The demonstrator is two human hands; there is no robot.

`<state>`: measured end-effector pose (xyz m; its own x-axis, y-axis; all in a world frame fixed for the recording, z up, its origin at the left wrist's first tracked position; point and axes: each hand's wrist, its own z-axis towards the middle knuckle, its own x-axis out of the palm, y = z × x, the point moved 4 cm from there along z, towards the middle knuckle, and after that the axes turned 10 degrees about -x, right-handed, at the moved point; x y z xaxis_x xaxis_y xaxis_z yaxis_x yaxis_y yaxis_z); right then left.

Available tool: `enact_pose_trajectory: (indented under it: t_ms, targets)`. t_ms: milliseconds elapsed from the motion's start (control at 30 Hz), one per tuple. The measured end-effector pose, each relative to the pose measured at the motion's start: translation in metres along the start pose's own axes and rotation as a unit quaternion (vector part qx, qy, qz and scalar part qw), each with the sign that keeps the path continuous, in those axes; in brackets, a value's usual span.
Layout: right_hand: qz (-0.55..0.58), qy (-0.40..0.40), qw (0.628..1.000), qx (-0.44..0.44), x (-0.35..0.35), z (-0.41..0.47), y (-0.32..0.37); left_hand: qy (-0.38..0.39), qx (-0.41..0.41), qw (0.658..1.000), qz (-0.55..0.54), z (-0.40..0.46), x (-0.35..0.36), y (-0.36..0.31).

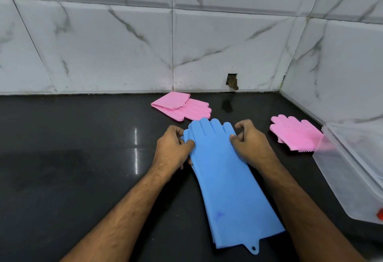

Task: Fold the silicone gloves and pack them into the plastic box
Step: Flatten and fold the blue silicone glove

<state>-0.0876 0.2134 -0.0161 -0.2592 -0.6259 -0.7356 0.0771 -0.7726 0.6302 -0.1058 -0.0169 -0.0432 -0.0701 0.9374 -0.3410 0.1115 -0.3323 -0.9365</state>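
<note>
Head view: the blue gloves (226,179) lie flat on the dark counter (72,168), stacked one on the other, fingers pointing away from the person and cuffs toward them. The stacking looks deliberate, so that both fold as one piece. The left hand (173,147) sits at the left edge of the palm area, its fingers curled and pinching that edge with the thumb on top. The right hand (251,143) mirrors it on the right edge, thumb and curled fingers nipping the silicone. Holding both sides at the same level probably keeps the two layers square and marks the line where the finger end can be turned back toward the cuff.

Just beyond the left hand lies a pink glove (181,106), already doubled over with its cuff folded onto the palm, bristles showing. To the right of the right hand, a little apart, a second pink glove (295,133) rests with its bristled end touching or tucked under the box's near corner; which cannot be told.

The box (352,170) stands farther right, translucent and tilted in the wide lens, close enough for either hand to reach. Nothing can be made out inside it for certain, so packing seems not yet begun.
</note>
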Motion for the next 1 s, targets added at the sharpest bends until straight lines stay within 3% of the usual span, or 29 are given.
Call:
enact_pose_trajectory:
  t_ms: [467, 867, 1000]
  targets:
    - [0.042, -0.032, 0.998, -0.031, 0.0012, 0.001, -0.0054, 0.044, -0.059, 0.996, -0.044, -0.0002, 0.0037, 0.0025]
    - [0.043, -0.022, 0.999, -0.005, 0.0053, 0.0063, -0.0025, 0.026, -0.053, 0.998, -0.028, 0.0043, 0.0005, 0.0017]
    - [0.035, -0.002, 0.999, 0.001, 0.006, 0.0033, -0.0019, -0.021, -0.032, 0.999, 0.0, 0.0026, -0.002, 0.0039]
